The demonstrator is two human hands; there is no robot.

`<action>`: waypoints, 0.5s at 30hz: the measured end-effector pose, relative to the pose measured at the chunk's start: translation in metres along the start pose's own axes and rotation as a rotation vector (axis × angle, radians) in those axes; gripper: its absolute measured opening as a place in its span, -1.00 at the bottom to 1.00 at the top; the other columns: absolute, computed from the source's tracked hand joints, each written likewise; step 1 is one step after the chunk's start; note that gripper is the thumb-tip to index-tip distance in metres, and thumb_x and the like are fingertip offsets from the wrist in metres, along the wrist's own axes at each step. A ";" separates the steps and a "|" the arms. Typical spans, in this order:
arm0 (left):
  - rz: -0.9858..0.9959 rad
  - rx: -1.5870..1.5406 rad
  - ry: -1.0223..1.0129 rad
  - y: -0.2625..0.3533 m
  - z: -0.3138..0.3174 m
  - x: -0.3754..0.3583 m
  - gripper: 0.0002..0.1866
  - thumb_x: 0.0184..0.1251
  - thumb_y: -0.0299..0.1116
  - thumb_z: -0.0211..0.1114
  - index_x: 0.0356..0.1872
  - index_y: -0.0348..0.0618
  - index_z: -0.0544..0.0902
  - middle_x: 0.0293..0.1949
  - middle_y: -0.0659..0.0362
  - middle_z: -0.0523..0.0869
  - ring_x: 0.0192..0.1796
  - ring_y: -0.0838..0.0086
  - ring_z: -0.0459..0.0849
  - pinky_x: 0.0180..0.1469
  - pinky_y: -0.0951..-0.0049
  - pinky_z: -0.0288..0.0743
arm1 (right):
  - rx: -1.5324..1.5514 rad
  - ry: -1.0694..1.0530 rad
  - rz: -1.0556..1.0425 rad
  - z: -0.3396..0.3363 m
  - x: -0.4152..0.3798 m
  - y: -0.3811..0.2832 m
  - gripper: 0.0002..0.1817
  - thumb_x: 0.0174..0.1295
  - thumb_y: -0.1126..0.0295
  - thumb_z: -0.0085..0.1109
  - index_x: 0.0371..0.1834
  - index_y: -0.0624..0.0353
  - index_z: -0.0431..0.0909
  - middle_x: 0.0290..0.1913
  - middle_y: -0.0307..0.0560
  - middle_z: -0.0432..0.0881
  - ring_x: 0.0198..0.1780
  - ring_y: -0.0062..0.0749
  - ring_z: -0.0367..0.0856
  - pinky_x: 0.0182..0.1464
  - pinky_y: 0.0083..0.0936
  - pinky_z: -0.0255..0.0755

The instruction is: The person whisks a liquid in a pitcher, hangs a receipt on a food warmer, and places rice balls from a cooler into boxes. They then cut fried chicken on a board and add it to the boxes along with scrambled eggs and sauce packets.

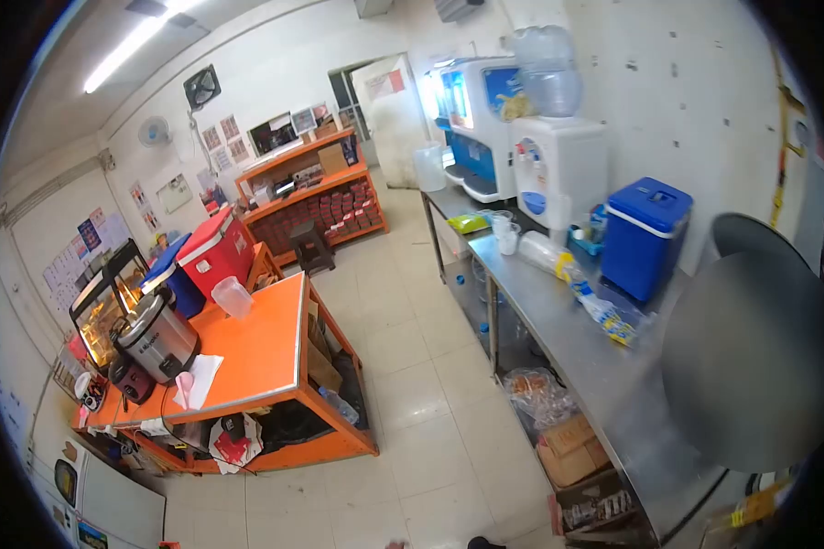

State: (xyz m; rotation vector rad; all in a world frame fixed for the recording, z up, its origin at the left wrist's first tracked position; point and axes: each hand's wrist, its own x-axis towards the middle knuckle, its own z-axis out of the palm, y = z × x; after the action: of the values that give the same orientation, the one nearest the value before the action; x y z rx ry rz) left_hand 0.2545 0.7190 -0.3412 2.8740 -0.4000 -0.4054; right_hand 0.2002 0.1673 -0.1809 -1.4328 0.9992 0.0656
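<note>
Neither of my hands can be made out. At the bottom edge a small pinkish shape (396, 545) and a dark shape (485, 543) just show, too cut off to identify. On my right, a steel counter (558, 320) carries a blue cooler box (647, 233), a water dispenser (558, 169) with a large bottle (545, 71), and a sleeve of plastic cups (538, 252). A large dark round object (751, 366), blurred and close, covers the counter's near part. To the left, a steel rice cooker (160, 339) stands on an orange table (256, 343).
A red cooler (215, 252) and a clear plastic jug (233, 297) are on the orange table. Cardboard boxes (572, 453) sit under the steel counter. A tiled floor aisle (412, 366) runs between, toward a dark stool (311, 245), an orange shelf (320, 197) and a door (389, 119).
</note>
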 end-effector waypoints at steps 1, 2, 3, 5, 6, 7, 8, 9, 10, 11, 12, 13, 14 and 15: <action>-0.258 -0.274 -0.266 -0.018 -0.017 0.063 -0.50 0.00 -0.28 0.21 0.04 -0.18 0.43 -0.06 -0.16 0.50 0.01 -0.01 0.44 0.03 0.17 0.36 | -0.014 -0.123 0.071 0.043 0.015 -0.019 -0.47 0.27 0.16 -0.15 0.27 0.13 0.12 0.23 0.08 0.26 0.20 -0.11 0.26 0.14 -0.11 0.18; -0.301 -0.331 -0.158 -0.026 -0.043 0.111 -0.49 0.04 -0.17 0.18 0.03 -0.20 0.44 -0.07 -0.14 0.54 0.01 -0.02 0.46 0.02 0.14 0.39 | -0.028 -0.231 0.130 0.084 0.031 -0.037 -0.46 0.27 0.15 -0.16 0.27 0.13 0.12 0.23 0.07 0.25 0.20 -0.12 0.26 0.14 -0.11 0.18; -0.228 -0.438 0.007 -0.033 -0.072 0.160 -0.53 0.03 -0.21 0.20 -0.01 -0.22 0.47 -0.11 -0.11 0.57 -0.01 0.03 0.48 0.01 0.13 0.39 | -0.043 -0.318 0.180 0.122 0.047 -0.055 -0.46 0.27 0.14 -0.16 0.27 0.12 0.12 0.23 0.07 0.25 0.20 -0.12 0.26 0.14 -0.10 0.18; -0.201 -0.651 0.039 -0.046 -0.113 0.266 -0.56 0.09 -0.25 0.17 0.00 -0.26 0.45 -0.11 -0.10 0.57 -0.05 0.06 0.52 -0.01 0.25 0.42 | -0.056 -0.446 0.260 0.195 0.085 -0.087 -0.45 0.27 0.12 -0.17 0.28 0.11 0.11 0.24 0.06 0.24 0.21 -0.13 0.25 0.14 -0.09 0.18; -0.215 -0.804 0.022 -0.054 -0.130 0.315 -0.57 0.07 -0.30 0.18 -0.01 -0.26 0.45 -0.14 -0.10 0.58 -0.11 0.05 0.55 -0.06 0.26 0.45 | -0.057 -0.478 0.304 0.227 0.105 -0.100 -0.45 0.27 0.11 -0.18 0.28 0.11 0.11 0.24 0.06 0.24 0.21 -0.13 0.25 0.14 -0.09 0.18; -0.163 -0.794 0.006 -0.058 -0.149 0.359 -0.58 0.09 -0.29 0.17 -0.01 -0.25 0.45 -0.14 -0.07 0.59 -0.13 0.07 0.56 -0.07 0.30 0.46 | -0.055 -0.505 0.336 0.259 0.130 -0.114 -0.45 0.27 0.11 -0.18 0.28 0.10 0.10 0.24 0.06 0.24 0.21 -0.13 0.25 0.13 -0.08 0.18; -0.110 -0.783 -0.009 -0.071 -0.163 0.394 -0.58 0.11 -0.27 0.15 -0.01 -0.24 0.44 -0.14 -0.04 0.59 -0.15 0.09 0.58 -0.08 0.33 0.46 | -0.057 -0.532 0.389 0.295 0.152 -0.130 -0.44 0.27 0.10 -0.18 0.29 0.10 0.10 0.25 0.05 0.24 0.22 -0.13 0.24 0.13 -0.08 0.17; -0.120 -0.789 0.010 -0.089 -0.176 0.420 -0.58 0.11 -0.27 0.15 -0.01 -0.24 0.44 -0.14 -0.04 0.59 -0.15 0.09 0.58 -0.08 0.33 0.46 | -0.062 -0.551 0.420 0.328 0.179 -0.149 -0.44 0.28 0.09 -0.19 0.29 0.10 0.10 0.25 0.05 0.23 0.22 -0.14 0.24 0.13 -0.07 0.17; -0.064 -0.768 -0.025 -0.098 -0.191 0.445 -0.59 0.13 -0.26 0.14 -0.01 -0.23 0.44 -0.14 -0.03 0.59 -0.15 0.12 0.58 -0.07 0.33 0.45 | -0.069 -0.563 0.455 0.362 0.203 -0.172 -0.44 0.28 0.08 -0.19 0.29 0.09 0.09 0.25 0.05 0.23 0.22 -0.14 0.24 0.13 -0.07 0.17; -0.004 -0.744 -0.053 -0.108 -0.207 0.472 -0.60 0.14 -0.24 0.13 0.00 -0.21 0.44 -0.15 -0.01 0.60 -0.15 0.15 0.58 -0.07 0.33 0.45 | -0.072 -0.572 0.500 0.398 0.222 -0.192 -0.43 0.28 0.07 -0.20 0.29 0.09 0.09 0.26 0.04 0.23 0.23 -0.14 0.23 0.13 -0.06 0.17; -0.059 -0.759 -0.051 -0.118 -0.217 0.478 -0.59 0.15 -0.23 0.12 0.01 -0.20 0.43 -0.15 -0.01 0.60 -0.15 0.16 0.58 -0.07 0.33 0.44 | -0.076 -0.584 0.538 0.434 0.243 -0.214 -0.43 0.28 0.06 -0.20 0.30 0.08 0.08 0.26 0.04 0.22 0.23 -0.15 0.23 0.13 -0.06 0.17; -0.107 -0.763 -0.040 -0.136 -0.229 0.492 -0.59 0.16 -0.23 0.12 0.02 -0.18 0.42 -0.16 -0.01 0.60 -0.15 0.17 0.58 -0.07 0.34 0.44 | -0.074 -0.592 0.567 0.473 0.262 -0.240 -0.43 0.28 0.06 -0.21 0.30 0.08 0.08 0.26 0.04 0.22 0.23 -0.15 0.23 0.13 -0.05 0.17; -0.230 -0.743 -0.116 -0.161 -0.217 0.503 -0.57 0.22 -0.20 0.10 0.06 -0.21 0.39 -0.15 0.02 0.58 -0.17 0.31 0.58 -0.10 0.37 0.43 | -0.075 -0.603 0.599 0.513 0.279 -0.266 -0.42 0.28 0.05 -0.21 0.30 0.07 0.08 0.26 0.03 0.22 0.23 -0.15 0.23 0.13 -0.05 0.17; -0.305 -0.834 -0.126 -0.197 -0.209 0.506 -0.37 -0.03 -0.04 0.29 0.08 -0.12 0.41 -0.11 -0.08 0.58 -0.01 0.06 0.49 0.01 0.07 0.36 | -0.075 -0.616 0.625 0.555 0.298 -0.292 -0.42 0.28 0.04 -0.21 0.30 0.07 0.07 0.27 0.03 0.22 0.24 -0.15 0.22 0.13 -0.04 0.17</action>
State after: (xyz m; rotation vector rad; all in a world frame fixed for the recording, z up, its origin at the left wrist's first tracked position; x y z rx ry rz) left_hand 0.8313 0.7909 -0.3139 2.0878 0.1736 -0.6242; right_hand 0.8470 0.4152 -0.2279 -1.0116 0.8855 0.9509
